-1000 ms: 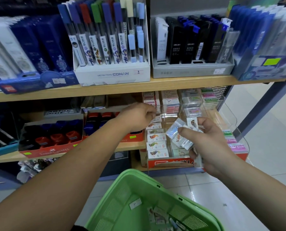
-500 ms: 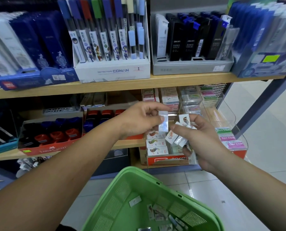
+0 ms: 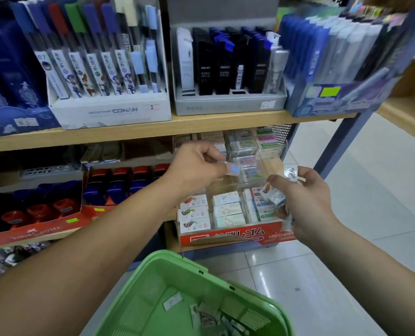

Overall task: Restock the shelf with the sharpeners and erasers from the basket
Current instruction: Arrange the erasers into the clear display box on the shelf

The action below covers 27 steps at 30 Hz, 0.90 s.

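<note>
Both hands hover mid-frame before the lower shelf [image 3: 170, 236]: the left hand [image 3: 196, 166] pinches one wrapped eraser [image 3: 231, 169], its long side running roughly left to right; the right hand [image 3: 308, 202] grips a cluster of wrapped erasers [image 3: 277, 191]. Just below, between them, sits the red-fronted eraser box [image 3: 226, 235], its rows closest beneath the left hand's piece. More stock lies in the green basket [image 3: 153, 287] at bottom centre.
</note>
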### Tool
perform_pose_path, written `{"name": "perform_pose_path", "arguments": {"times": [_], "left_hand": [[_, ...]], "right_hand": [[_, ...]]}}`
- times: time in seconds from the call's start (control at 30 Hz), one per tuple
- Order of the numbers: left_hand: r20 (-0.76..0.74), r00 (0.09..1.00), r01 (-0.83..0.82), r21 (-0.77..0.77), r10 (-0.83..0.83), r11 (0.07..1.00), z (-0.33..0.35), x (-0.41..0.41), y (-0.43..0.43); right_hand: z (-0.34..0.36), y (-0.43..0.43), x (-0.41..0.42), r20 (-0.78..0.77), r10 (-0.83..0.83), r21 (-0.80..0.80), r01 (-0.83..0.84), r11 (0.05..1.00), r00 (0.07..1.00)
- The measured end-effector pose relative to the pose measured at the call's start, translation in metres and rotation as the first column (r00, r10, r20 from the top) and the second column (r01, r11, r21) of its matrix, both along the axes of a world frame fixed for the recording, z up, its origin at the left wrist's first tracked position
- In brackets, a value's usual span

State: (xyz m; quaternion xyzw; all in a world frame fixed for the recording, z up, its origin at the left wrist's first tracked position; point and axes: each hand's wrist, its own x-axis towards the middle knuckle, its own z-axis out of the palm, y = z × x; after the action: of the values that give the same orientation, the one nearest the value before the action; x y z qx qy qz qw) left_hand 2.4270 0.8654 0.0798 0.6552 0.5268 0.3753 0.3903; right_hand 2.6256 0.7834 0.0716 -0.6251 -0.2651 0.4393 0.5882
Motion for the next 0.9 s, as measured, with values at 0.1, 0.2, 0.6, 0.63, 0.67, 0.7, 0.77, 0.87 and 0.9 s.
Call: {"name": "perform_pose_path", "arguments": {"times": [0.1, 0.2, 0.6, 0.63, 0.67, 0.7, 0.77, 0.87, 0.9], "left_hand": [[-0.112, 0.993, 0.027, 0.063, -0.020, 0.998, -0.006, 0.027, 0.016], [-0.254, 0.967, 0.063, 0.111, -0.033, 0.992, -0.014, 0.047, 0.033], [-0.715, 0.686, 0.280, 0.089, -0.134, 0.956, -0.005, 0.061, 0.038], [-0.730, 0.666, 0.309, 0.085, -0.152, 0.947, -0.004, 0.060, 0.039], [-0.742, 0.648, 0.335, 0.077, -0.171, 0.939, -0.004, 0.058, 0.038], [-0.749, 0.635, 0.357, 0.065, -0.191, 0.932, -0.005, 0.056, 0.038], [-0.756, 0.618, 0.386, 0.053, -0.216, 0.921, -0.008, 0.054, 0.039], [-0.762, 0.605, 0.417, 0.054, -0.233, 0.907, -0.010, 0.051, 0.041], [-0.759, 0.605, 0.420, 0.045, -0.243, 0.906, -0.010, 0.050, 0.042]], "right_hand": [[0.001, -0.001, 0.004, -0.009, 0.012, 0.010, -0.012, 1.000, 1.000], [0.000, -0.001, 0.004, -0.039, 0.029, 0.014, -0.029, 0.999, 0.999], [-0.007, 0.001, 0.009, -0.121, 0.086, 0.020, -0.084, 0.996, 0.989], [-0.006, 0.001, 0.009, -0.118, 0.094, 0.019, -0.092, 0.996, 0.989], [-0.005, 0.001, 0.009, -0.114, 0.102, 0.018, -0.100, 0.995, 0.988], [-0.005, 0.001, 0.008, -0.106, 0.108, 0.017, -0.106, 0.994, 0.988], [-0.005, 0.000, 0.006, -0.091, 0.118, 0.025, -0.116, 0.993, 0.989], [-0.007, 0.000, 0.004, -0.068, 0.142, 0.034, -0.140, 0.990, 0.988], [-0.007, 0.000, 0.004, -0.061, 0.147, 0.037, -0.145, 0.989, 0.987]]}}
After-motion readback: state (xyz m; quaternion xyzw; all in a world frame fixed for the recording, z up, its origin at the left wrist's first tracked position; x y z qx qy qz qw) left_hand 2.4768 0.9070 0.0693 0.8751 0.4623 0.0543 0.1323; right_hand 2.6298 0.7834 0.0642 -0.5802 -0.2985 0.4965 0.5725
